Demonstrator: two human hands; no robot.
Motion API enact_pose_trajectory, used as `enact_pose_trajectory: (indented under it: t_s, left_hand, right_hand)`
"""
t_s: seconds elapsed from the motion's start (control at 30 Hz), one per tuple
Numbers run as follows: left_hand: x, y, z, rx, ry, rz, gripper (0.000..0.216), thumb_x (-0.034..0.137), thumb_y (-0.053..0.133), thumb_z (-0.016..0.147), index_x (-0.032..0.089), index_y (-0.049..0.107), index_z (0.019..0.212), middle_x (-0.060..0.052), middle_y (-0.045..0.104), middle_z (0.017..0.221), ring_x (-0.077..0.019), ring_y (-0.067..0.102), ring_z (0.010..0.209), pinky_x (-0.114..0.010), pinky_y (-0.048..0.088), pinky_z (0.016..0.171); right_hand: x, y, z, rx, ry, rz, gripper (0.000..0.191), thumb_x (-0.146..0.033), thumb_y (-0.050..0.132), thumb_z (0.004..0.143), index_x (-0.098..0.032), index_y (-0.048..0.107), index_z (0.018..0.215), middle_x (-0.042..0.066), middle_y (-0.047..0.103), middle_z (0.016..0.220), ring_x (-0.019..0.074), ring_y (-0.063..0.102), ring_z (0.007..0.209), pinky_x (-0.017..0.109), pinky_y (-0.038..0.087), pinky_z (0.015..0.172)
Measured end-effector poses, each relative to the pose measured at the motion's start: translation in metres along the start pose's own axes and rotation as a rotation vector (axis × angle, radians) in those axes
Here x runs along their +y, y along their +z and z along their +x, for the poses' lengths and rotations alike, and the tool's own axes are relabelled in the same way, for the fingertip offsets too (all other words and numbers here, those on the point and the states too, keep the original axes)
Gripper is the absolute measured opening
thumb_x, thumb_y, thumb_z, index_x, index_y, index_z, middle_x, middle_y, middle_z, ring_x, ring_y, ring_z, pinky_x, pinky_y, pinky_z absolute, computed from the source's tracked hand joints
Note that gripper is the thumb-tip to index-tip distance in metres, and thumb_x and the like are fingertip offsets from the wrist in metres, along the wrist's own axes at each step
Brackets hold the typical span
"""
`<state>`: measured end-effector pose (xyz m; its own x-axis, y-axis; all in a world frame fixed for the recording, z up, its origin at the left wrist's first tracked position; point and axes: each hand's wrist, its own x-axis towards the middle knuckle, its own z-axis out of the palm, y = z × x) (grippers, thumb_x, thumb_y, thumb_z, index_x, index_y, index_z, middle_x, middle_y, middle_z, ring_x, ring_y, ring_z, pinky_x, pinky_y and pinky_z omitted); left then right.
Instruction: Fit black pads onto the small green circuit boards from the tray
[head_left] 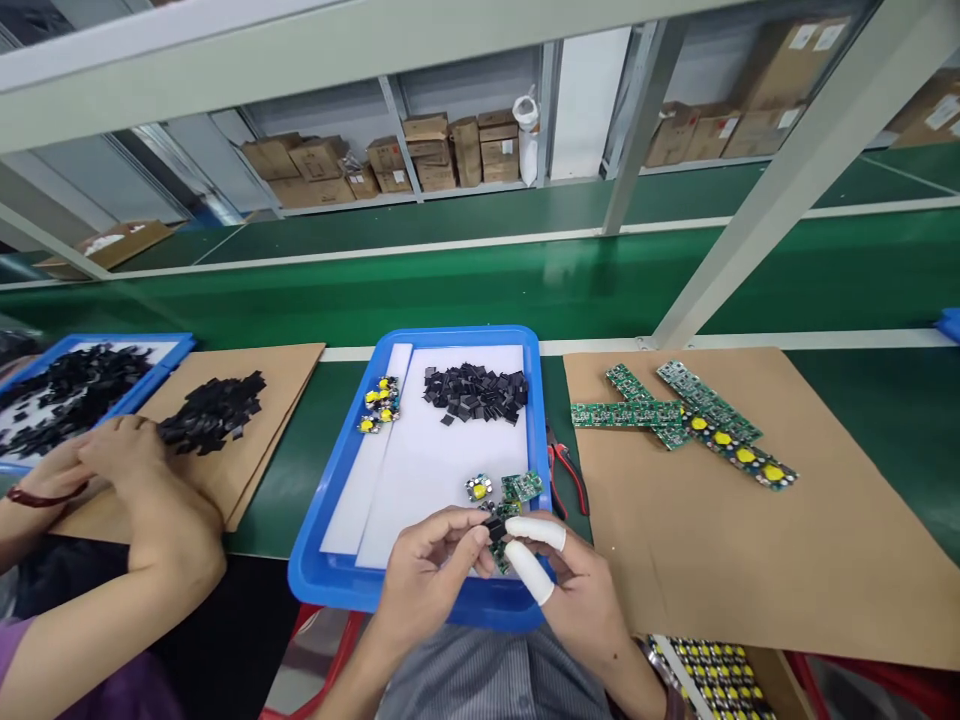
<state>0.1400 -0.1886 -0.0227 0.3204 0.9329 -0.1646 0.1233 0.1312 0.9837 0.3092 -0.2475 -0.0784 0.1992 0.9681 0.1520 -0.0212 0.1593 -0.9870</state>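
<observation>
My left hand pinches a small black square piece over the near edge of a blue tray. From the other side my right hand, with white finger cots on two fingers, closes its fingertips on the same piece. Just beneath and behind the fingers lie small green circuit boards and one board with a yellow part. A heap of black squares is at the tray's far right. At its left sit several small boards with yellow parts.
Red-handled pliers lie just right of the tray. Long circuit board strips rest on cardboard. To the left, a co-worker's hands are beside a black heap. A slanted metal post rises behind the cardboard.
</observation>
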Motion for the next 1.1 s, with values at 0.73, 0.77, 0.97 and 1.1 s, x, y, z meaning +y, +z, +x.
enact_pose_trajectory:
  t_s: [0.73,0.77,0.97,1.1]
  left_hand:
    - [-0.008,0.011,0.008,-0.073,-0.034,-0.013,0.021,0.039,0.071,0.092,0.021,0.077,0.099,-0.005,0.08,0.085,-0.0194,0.077,0.068,-0.029,0.066,0.067]
    - [-0.007,0.003,0.006,-0.079,0.001,0.058,0.017,0.036,0.068,0.094,0.021,0.076,0.097,-0.003,0.079,0.084,-0.0184,0.076,0.068,-0.028,0.065,0.067]
    - [-0.013,-0.092,0.011,0.167,0.314,0.743,0.017,0.028,0.058,0.098,0.023,0.074,0.098,-0.007,0.076,0.101,-0.0229,0.073,0.092,-0.032,0.057,0.086]
    - [-0.014,-0.14,0.019,0.101,0.085,1.048,0.026,0.025,0.049,0.099,0.022,0.075,0.096,-0.007,0.077,0.1,-0.0265,0.074,0.09,-0.035,0.057,0.081]
  right_hand:
    - [-0.019,0.0,0.009,0.086,-0.153,-0.383,0.021,-0.014,0.068,0.093,-0.026,0.066,0.109,0.004,0.074,0.102,0.0184,0.073,0.094,0.027,0.06,0.087]
    - [-0.017,0.002,0.006,0.063,-0.17,-0.389,0.024,-0.013,0.067,0.093,-0.027,0.066,0.112,0.004,0.074,0.104,0.0187,0.073,0.096,0.027,0.06,0.087]
    - [-0.006,0.014,-0.01,0.044,-0.193,-0.364,0.031,-0.015,0.068,0.093,-0.03,0.071,0.12,0.006,0.076,0.113,0.0216,0.076,0.093,0.029,0.063,0.082]
    - [-0.001,0.026,-0.019,0.077,-0.113,-0.243,0.022,-0.025,0.068,0.094,-0.033,0.076,0.113,0.004,0.078,0.102,0.0207,0.075,0.079,0.029,0.063,0.076]
